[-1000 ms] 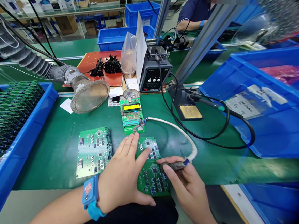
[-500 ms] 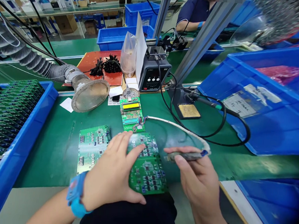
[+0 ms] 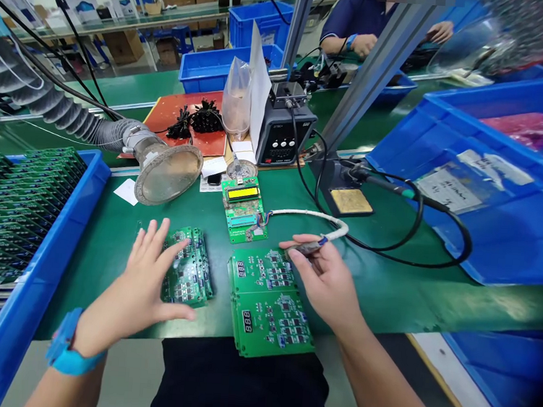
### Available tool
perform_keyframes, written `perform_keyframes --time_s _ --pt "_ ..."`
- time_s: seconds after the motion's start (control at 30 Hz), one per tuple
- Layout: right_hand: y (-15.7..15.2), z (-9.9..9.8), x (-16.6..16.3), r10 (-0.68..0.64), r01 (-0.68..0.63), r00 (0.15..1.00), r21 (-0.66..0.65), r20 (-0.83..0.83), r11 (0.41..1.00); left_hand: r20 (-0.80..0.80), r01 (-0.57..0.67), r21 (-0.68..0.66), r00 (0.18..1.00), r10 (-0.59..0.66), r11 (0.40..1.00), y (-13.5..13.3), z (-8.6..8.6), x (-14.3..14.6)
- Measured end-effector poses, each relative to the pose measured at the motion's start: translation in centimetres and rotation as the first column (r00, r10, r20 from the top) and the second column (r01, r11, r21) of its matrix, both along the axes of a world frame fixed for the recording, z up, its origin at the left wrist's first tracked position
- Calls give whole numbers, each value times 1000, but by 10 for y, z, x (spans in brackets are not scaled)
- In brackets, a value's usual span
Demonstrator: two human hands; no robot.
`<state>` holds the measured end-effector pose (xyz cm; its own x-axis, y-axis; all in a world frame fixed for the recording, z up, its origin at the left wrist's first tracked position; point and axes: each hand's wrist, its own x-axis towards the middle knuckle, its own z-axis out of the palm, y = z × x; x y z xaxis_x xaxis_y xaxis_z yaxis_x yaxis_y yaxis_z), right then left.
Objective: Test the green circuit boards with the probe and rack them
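My left hand is spread open and hovers over the left part of a green circuit board on the green mat. A second, larger green circuit board lies at the table's front edge, in front of me. My right hand is closed on a small probe plug at the end of a white braided cable, just above that board's far right corner. The cable runs to a small tester board with a yellow display.
A blue bin of stacked green boards stands at the left. A fume extraction hose with a funnel lies behind the boards. A soldering station, iron stand with sponge and large blue bins sit right. Another person's arms work at the back.
My left hand left the centre board and moved left over the other board. The centre board now lies uncovered, digit displays showing. My right hand with the plug rose toward the tester.
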<state>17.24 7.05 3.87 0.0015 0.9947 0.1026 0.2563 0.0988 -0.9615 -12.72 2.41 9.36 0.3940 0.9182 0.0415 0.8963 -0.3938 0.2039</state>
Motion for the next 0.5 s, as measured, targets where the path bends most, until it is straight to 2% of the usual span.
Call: perform_keyframes --time_s 0.07,0.17,0.23,0.37,0.5 --pt "-1 2 0 1 -1 1000 1 20 1000 94 66 52 993 -71 996 -4 4 37" --pt "0 2 -1 9 -10 999 21 42 1000 218 283 -16 937 -273 959 -11 1 88" --pt "1 1 -1 13 -15 999 34 40 999 241 317 -58 924 -295 947 -15 -7 109" --pt "1 0 0 20 -24 998 54 62 998 251 267 -91 938 -238 959 -20 -22 119" --pt "1 5 -1 19 -37 986 109 163 993 278 271 -111 932 -232 956 -19 -24 116"
